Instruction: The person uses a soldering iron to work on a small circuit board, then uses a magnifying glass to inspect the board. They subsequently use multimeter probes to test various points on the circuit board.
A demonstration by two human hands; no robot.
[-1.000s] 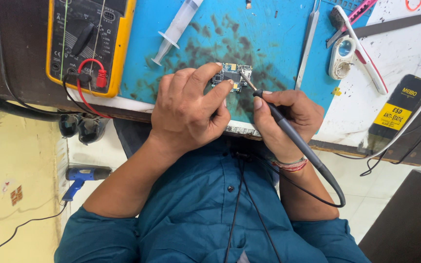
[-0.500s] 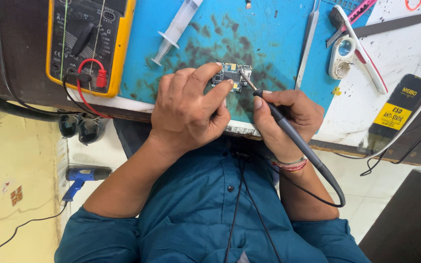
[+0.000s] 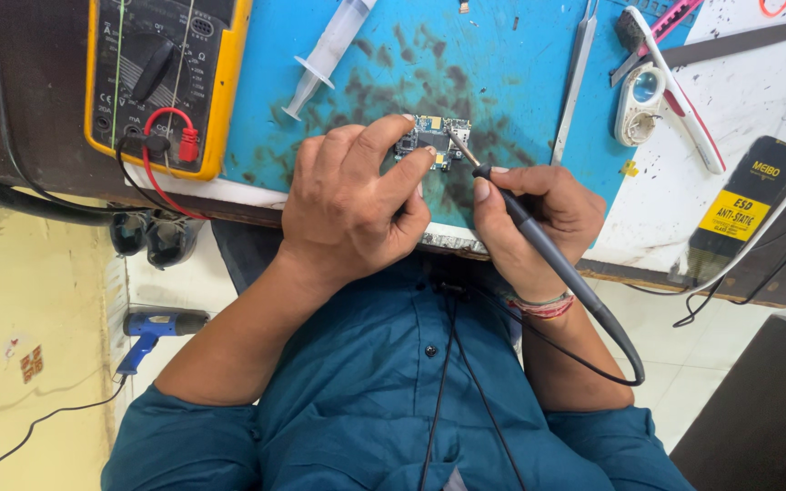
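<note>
Counter [image 3: 739,109]: blue mat [image 3: 502,73], meter [image 3: 161,77], syringe [image 3: 329,50].
Left hand [image 3: 352,205]: fingers pinch board [image 3: 431,139].
Right hand [image 3: 539,223]: fingers closed on iron [image 3: 539,241], tip at board.

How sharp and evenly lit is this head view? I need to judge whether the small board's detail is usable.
Head view: even, soft light, no hard shadows or glare on the blue mat; the left hand and right hand are crisp, without motion blur; the small circuit board is in focus but too small for component detail; the soldering iron reads sharply; edges bend slightly with the wide lens.
</note>
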